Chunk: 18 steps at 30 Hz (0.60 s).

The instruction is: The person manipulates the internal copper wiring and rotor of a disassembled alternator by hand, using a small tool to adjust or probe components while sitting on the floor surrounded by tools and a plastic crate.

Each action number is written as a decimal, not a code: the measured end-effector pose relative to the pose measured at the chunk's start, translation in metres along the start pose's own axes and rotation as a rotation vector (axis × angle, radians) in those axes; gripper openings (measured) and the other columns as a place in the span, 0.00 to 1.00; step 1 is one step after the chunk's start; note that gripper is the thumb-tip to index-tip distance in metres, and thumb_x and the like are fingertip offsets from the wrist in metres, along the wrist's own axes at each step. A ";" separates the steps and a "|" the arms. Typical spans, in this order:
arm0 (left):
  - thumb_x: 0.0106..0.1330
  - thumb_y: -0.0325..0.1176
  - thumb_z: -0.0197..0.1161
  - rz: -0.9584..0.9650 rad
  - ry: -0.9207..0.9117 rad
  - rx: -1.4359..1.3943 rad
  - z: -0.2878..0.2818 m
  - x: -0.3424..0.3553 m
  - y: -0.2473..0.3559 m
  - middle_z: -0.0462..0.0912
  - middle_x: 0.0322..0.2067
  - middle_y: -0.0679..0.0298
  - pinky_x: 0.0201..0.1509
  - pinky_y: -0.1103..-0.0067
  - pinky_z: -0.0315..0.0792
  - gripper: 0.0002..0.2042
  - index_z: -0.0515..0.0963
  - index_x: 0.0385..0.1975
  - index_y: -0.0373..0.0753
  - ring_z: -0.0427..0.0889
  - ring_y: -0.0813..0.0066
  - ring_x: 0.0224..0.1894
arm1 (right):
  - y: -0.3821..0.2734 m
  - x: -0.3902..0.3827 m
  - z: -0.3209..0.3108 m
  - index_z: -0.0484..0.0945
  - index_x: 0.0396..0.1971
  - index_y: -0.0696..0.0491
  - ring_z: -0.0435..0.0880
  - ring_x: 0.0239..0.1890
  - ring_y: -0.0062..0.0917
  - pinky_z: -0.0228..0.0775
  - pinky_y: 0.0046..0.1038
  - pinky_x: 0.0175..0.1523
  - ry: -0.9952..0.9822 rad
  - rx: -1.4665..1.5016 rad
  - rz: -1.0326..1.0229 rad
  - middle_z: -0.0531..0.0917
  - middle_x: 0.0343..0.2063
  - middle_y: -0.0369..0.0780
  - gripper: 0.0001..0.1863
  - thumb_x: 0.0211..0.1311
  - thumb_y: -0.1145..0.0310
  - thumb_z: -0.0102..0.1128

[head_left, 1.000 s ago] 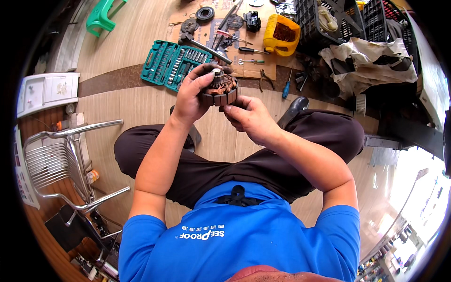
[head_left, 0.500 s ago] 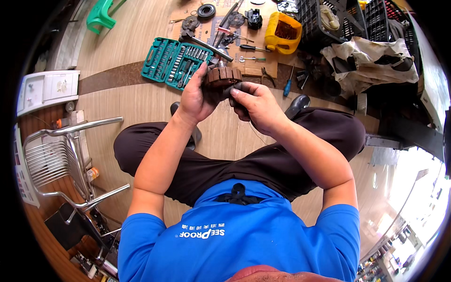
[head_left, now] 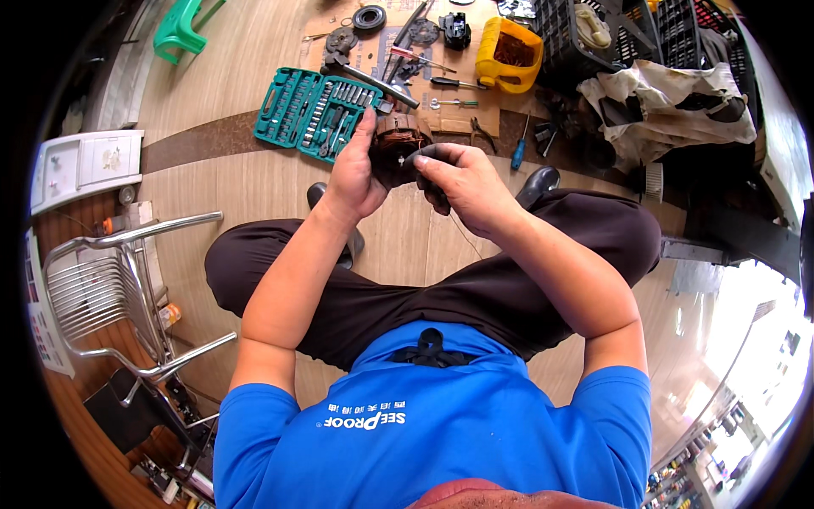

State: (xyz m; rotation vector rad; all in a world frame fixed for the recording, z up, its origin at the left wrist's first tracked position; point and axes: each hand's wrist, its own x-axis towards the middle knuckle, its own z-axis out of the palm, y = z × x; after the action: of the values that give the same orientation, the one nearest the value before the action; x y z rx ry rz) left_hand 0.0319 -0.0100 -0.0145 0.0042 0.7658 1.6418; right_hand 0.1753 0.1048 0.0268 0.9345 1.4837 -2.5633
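Setting twelve o'clock straight ahead of us, with the copper-wound motor part (head_left: 400,138) as centre, we see white lettering (head_left: 366,421) upside down on the blue shirt (head_left: 441,458) at six. Dark printing marks the cardboard (head_left: 465,123) at twelve to one, too small for us to make out.

At ten, the green case (head_left: 287,134) lies open, rows of sockets inside. Between one and two, the cut-open yellow jug (head_left: 502,78) has something reddish-brown in it; beyond, at two, a black crate (head_left: 553,41) holds a pale cloth-like thing (head_left: 593,29).

The part is above the floor between our knees: our left grip (head_left: 356,170) is closed around its side, and our right grip (head_left: 458,180) pinches at its near face, fingers hiding some of it. Pliers (head_left: 483,136) and a blue-handled screwdriver (head_left: 518,156) lie at three, a metal chair (head_left: 127,240) stands at eight.
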 end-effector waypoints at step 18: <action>0.70 0.62 0.45 -0.099 0.227 0.162 0.006 -0.007 0.003 0.85 0.37 0.66 0.34 0.71 0.77 0.26 0.77 0.47 0.46 0.84 0.69 0.37 | -0.001 0.009 -0.010 0.80 0.33 0.60 0.81 0.30 0.41 0.72 0.35 0.38 0.322 -0.736 -0.608 0.81 0.26 0.49 0.09 0.61 0.68 0.61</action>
State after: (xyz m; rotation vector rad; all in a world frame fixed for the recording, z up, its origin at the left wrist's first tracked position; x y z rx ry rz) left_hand 0.0330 -0.0133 -0.0056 -0.1047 1.0547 1.4982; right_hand 0.1724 0.1155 0.0196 0.8821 2.8759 -1.8441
